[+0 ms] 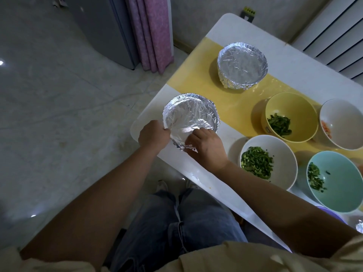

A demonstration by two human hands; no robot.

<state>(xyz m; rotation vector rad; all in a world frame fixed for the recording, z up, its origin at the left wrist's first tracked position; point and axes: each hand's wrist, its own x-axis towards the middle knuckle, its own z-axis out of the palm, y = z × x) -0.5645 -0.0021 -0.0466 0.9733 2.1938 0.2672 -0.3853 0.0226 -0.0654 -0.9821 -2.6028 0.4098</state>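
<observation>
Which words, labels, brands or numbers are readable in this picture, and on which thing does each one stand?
No text can be read for certain.
Yellow label on the dark object at the far edge of the table: dark marks, too small to read.
Small mark on the outside of the yellow bowl: blurred, unreadable.
Foil-covered bowl, pinched by the left hand and right hand: no text.

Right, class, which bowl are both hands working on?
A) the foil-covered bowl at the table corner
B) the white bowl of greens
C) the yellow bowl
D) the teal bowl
A: the left hand and right hand both grip the crinkled rim of the foil-covered bowl.
</observation>
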